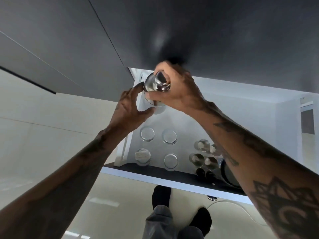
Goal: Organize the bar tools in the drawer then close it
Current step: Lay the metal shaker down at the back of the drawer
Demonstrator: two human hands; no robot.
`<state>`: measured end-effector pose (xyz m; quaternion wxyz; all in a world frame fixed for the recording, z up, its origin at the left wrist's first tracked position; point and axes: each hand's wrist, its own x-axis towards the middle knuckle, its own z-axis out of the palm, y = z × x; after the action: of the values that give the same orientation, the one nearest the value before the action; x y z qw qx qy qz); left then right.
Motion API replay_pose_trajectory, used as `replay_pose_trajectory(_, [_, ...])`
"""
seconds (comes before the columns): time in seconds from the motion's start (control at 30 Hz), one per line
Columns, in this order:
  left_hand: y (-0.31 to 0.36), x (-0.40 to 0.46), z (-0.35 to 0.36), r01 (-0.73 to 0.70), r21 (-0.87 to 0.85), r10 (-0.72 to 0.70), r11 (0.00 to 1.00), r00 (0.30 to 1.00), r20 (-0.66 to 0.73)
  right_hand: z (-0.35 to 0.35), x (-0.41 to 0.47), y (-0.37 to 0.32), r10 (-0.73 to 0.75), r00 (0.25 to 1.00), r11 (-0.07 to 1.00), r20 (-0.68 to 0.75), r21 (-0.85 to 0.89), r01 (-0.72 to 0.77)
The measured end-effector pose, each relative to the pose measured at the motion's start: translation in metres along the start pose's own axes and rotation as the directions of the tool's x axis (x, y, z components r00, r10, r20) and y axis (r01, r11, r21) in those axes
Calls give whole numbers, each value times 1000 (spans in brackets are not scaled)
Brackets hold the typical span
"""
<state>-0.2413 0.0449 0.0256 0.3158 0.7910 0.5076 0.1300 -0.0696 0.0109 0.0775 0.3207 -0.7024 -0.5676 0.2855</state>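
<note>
The white drawer (155, 176) stands pulled out below a dark counter. At its far left corner a shiny metal cocktail shaker (156, 90) stands upright. My right hand (177, 90) grips its top and shoulder. My left hand (131, 107) touches the shaker's left side with spread fingers and the thumb under its body. Several clear glasses (147, 134) stand in the drawer's left half. Small metal jiggers and cups (203, 156) cluster at the right, partly hidden by my right forearm.
The dark counter (207, 40) overhangs the back of the drawer. A round dark-rimmed object (227, 176) sits at the drawer's near right corner. My feet in black socks (181, 213) stand on the pale glossy floor beside a thin cable (241, 209).
</note>
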Motion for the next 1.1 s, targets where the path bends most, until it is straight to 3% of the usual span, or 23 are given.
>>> replay_pose_trajectory(0.1, [-8, 5, 0, -123, 195, 105, 973, 990, 97, -19, -25, 37, 232, 973, 919, -9, 331, -215])
replay_pose_trajectory(0.23, [-26, 25, 8, -498, 456, 380, 738, 864, 329, -18, -56, 108, 467, 866, 510, 181, 744, -431])
replay_pose_trajectory(0.33, [-29, 37, 17, -637, 443, 472, 631, 768, 434, -9, -72, 139, 529, 799, 301, 286, 817, -491])
replay_pose_trajectory(0.37, [-26, 40, 19, -649, 411, 487, 641, 757, 436, -7, -76, 146, 541, 780, 295, 315, 798, -526])
replay_pose_trajectory(0.53, [-18, 47, 16, -545, 216, 406, 810, 787, 464, 1, -88, 164, 559, 742, 484, 370, 581, -654])
replay_pose_trajectory(0.8, [-16, 43, 16, -489, 251, 312, 835, 798, 515, -2, -83, 172, 551, 744, 603, 378, 436, -668])
replay_pose_trajectory(1.1, [-21, 43, 18, -487, 253, 311, 836, 800, 513, 2, -84, 179, 538, 750, 623, 385, 417, -662])
